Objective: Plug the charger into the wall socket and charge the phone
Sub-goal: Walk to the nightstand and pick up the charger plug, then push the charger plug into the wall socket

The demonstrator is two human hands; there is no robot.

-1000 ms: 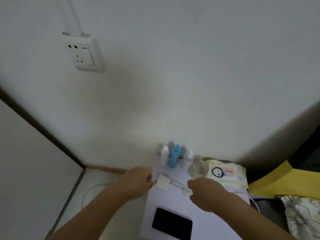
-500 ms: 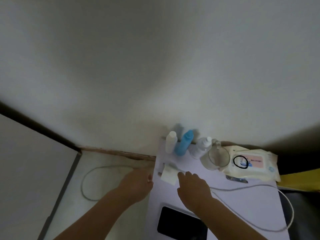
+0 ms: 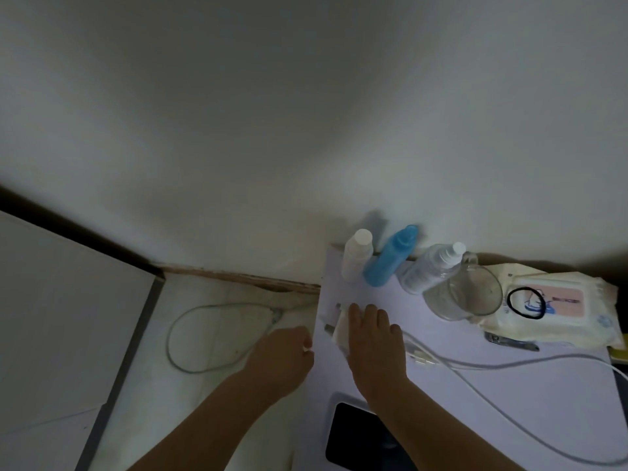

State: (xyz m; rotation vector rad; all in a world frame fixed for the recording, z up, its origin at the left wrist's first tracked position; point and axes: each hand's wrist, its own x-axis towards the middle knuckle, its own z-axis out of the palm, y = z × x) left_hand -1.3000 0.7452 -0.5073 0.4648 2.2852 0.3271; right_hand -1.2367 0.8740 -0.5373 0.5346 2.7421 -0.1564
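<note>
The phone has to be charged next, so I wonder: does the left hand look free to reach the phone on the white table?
Probably yes. The left hand hangs just off the table's left edge, seemingly empty, and bare tabletop lies between it and the phone. Only the right forearm, crossing the phone's upper right corner, crowds it.

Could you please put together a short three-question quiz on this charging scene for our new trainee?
1. True or false: the right hand lies flat over the white charger on the white table.
2. Multiple choice: what lies on the wipes pack? A) a black hair tie B) a key C) a coin
3. Fill in: the phone lies screen-up at the table's ___ edge, partly under the right forearm.

Key:
1. True. Only the charger's left side and its prongs show beyond the fingers.
2. A. The black hair tie rests on the pack's label.
3. Near. The cable is not plugged into it.
</note>
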